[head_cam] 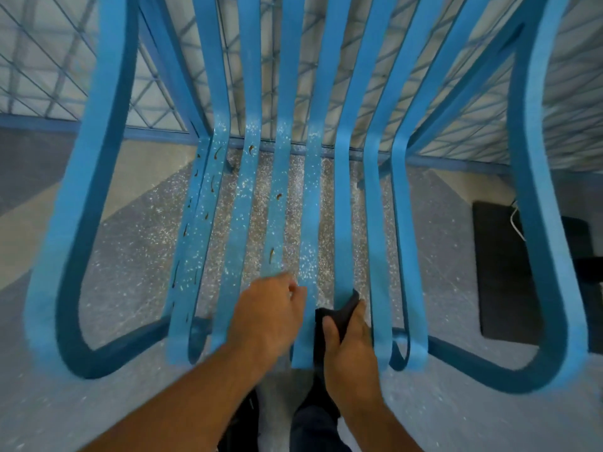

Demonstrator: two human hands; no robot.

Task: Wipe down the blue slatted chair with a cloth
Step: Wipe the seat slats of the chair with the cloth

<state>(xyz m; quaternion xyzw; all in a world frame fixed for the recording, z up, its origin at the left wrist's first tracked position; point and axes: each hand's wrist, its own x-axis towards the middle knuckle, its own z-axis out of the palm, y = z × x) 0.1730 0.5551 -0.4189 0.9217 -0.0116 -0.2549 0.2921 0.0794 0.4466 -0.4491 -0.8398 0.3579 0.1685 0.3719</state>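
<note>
Two grips closed: left hand (266, 318) round a chair slat (276, 216), right hand (350, 347) clutching the cloth (346, 308) (dark) on another.

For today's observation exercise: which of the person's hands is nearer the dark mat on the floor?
Right. The right hand, holding the dark cloth, lies on the side toward the dark mat; the left hand lies further away, past one chair slat.

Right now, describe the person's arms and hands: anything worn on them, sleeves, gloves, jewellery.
The left forearm and right forearm are bare down to the picture's lower edge; no sleeve shows. The left hand and right hand wear no gloves. No watch, band or ring is visible, though motion blur could hide something small.
</note>
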